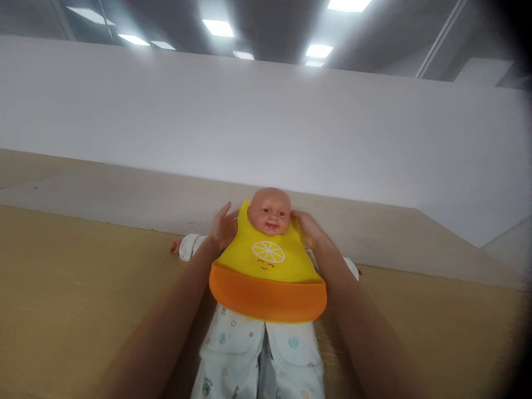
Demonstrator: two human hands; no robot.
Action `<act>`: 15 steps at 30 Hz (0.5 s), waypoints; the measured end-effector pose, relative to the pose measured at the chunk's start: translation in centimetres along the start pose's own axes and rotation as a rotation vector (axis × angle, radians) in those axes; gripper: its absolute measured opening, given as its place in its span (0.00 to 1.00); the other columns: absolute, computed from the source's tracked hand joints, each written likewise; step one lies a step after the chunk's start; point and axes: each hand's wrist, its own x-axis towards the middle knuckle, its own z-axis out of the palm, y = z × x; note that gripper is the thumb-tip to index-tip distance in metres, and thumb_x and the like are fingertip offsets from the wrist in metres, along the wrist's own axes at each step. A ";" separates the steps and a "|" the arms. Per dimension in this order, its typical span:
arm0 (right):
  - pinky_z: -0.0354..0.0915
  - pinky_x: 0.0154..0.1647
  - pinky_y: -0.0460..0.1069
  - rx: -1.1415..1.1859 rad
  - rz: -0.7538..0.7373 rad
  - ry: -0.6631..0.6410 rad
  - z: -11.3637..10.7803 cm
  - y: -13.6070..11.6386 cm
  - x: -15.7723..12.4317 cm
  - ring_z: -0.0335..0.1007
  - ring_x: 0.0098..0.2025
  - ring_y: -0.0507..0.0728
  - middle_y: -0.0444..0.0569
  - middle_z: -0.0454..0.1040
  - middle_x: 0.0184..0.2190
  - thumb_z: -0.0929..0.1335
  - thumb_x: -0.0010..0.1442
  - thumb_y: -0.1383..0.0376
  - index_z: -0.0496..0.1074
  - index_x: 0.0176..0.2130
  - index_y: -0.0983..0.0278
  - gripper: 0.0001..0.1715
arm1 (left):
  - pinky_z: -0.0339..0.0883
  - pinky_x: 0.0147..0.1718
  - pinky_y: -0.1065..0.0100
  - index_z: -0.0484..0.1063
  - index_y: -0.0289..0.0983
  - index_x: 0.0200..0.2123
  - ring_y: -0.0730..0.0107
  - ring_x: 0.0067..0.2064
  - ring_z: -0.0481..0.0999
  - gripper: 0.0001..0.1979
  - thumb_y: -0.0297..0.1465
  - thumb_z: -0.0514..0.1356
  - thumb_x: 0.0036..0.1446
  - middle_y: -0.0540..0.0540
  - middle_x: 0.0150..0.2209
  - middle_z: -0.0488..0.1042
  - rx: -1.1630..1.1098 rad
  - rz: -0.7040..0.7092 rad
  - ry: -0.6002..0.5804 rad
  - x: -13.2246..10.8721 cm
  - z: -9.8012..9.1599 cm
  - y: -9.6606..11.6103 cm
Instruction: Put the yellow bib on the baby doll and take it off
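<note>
A doll (271, 209) with a bald head lies on its back, dressed in white patterned clothes (233, 338). Over its chest is a yellow bib (233, 252) with a lemon-slice print and an orange catch pocket (268, 299). My left hand (224, 227) is at the bib's neck edge, thumb raised, its other fingers partly hidden behind the strap. On the opposite side, my right hand (306, 228) holds the bib's edge beside the doll's neck, fingertips out of sight behind it. Whether the neck straps are joined is hidden.
The doll rests on a tan wooden surface (83, 288). Behind it runs a paler strip (124, 194), then a white partition wall (249, 122). The doll's arms stretch out to both sides, under or beside my forearms.
</note>
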 end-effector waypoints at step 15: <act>0.70 0.33 0.51 0.032 0.192 -0.029 0.1 0.0 -0.3 0.70 0.28 0.57 0.44 0.73 0.19 0.68 0.54 0.60 0.75 0.32 0.60 0.07 | 0.71 0.46 0.56 0.76 0.32 0.49 0.51 0.42 0.80 0.20 0.37 0.57 0.57 0.40 0.37 0.82 0.036 -0.021 0.055 -0.5 2.3 -0.4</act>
